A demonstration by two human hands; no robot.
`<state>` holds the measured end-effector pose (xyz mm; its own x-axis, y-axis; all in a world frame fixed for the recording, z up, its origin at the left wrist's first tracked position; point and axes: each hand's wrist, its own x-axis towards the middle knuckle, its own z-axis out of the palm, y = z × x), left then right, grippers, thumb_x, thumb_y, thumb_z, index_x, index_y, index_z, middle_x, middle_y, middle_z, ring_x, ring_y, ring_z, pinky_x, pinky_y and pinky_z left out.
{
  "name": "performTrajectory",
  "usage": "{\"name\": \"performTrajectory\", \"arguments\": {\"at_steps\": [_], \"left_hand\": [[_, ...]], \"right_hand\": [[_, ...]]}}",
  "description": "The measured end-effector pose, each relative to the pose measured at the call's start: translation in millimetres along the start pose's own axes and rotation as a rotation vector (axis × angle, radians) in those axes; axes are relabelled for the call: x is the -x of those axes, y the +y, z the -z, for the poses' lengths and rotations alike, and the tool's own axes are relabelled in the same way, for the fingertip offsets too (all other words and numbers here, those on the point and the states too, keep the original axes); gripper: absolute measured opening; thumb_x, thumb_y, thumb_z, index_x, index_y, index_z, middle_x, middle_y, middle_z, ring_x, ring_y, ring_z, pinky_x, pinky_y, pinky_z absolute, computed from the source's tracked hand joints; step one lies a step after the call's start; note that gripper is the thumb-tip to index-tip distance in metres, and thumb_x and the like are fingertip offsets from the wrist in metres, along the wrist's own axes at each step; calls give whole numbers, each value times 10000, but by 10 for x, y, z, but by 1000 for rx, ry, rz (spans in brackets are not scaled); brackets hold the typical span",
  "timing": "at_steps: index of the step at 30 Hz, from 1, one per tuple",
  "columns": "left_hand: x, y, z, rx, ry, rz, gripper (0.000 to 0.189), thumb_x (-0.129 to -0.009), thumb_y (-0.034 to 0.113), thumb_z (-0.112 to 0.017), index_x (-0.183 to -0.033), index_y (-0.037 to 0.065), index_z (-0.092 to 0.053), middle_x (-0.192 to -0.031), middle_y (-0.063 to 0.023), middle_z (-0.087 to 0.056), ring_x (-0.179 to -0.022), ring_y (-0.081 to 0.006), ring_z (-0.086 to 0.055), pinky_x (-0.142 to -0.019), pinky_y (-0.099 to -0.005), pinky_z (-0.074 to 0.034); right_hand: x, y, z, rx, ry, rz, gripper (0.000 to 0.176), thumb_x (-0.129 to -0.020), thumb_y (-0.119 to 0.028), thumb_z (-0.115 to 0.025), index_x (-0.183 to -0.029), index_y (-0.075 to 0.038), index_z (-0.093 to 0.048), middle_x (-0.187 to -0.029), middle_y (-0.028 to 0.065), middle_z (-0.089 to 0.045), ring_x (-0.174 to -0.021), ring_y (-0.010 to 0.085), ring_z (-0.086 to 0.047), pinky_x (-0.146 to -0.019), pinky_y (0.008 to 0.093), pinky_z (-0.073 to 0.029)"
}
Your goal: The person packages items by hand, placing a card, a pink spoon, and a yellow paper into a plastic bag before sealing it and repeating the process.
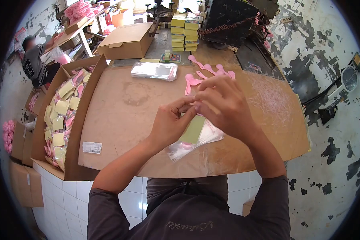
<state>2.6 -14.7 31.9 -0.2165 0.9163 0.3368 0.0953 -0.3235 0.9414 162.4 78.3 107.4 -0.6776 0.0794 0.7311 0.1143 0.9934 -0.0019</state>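
My left hand (173, 120) is closed, its thumb and fingertips pinched at the top of a clear plastic bag with a pale green card (193, 130) in it. Something pink shows at the bag's lower end. My right hand (224, 106) meets it from the other side, thumb and finger pinched at the same top edge; the exact grip is partly hidden. Beneath lie loose clear plastic bags (213, 136). Just beyond my hands are several pink measuring spoons (189, 83), some partly covered by my right hand.
A long carton (95, 90) of packed pink spoons with cards stands left. A stack of clear bags (154, 71) lies behind on the cardboard-topped table (124, 120). Farther back are a closed box (126, 40), card stacks (185, 32) and a black machine (228, 24). A person (34, 62) sits far left.
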Motion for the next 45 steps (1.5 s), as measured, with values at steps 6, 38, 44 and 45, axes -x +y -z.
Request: {"name": "performTrajectory", "arguments": {"at_steps": [6, 38, 44, 45], "left_hand": [[28, -86, 22, -377, 31, -147, 297, -938, 118, -726, -1197, -14, -665, -801, -175, -727, -639, -200, -711, -577, -336, -523], [-31, -135, -4, 196, -21, 62, 199, -1038, 114, -643, -1154, -42, -683, -1167, -132, -726, -1008, -144, -713, -854, -277, -589], [-48, -177, 83, 208, -32, 35, 217, -1025, 109, -665, -1182, -38, -685, -1154, -111, -716, -1047, -128, -692, -885, -277, -574], [-53, -132, 96, 220, -37, 53, 213, -1028, 110, -657, -1184, -32, -686, -1183, -117, -711, -1047, -139, -695, -884, -289, -579]], "right_hand": [[10, -41, -109, 248, -64, 135, 176, -758, -139, -735, -891, -47, -664, -1016, 77, -612, -1086, 266, -613, -932, 406, -451], [818, 470, 287, -563, -295, -591, 392, -948, -150, -728, -1318, -44, -653, -1086, 67, -717, -929, 146, -670, -823, 307, -534], [592, 248, -239, -1082, -231, -751, 321, -965, -82, -714, -1263, 15, -644, -931, -4, -629, -847, 64, -619, -747, 220, -500], [576, 296, -240, -1144, -234, -759, 304, -966, -74, -710, -1248, 20, -648, -923, -10, -615, -842, 56, -612, -741, 213, -496]]}}
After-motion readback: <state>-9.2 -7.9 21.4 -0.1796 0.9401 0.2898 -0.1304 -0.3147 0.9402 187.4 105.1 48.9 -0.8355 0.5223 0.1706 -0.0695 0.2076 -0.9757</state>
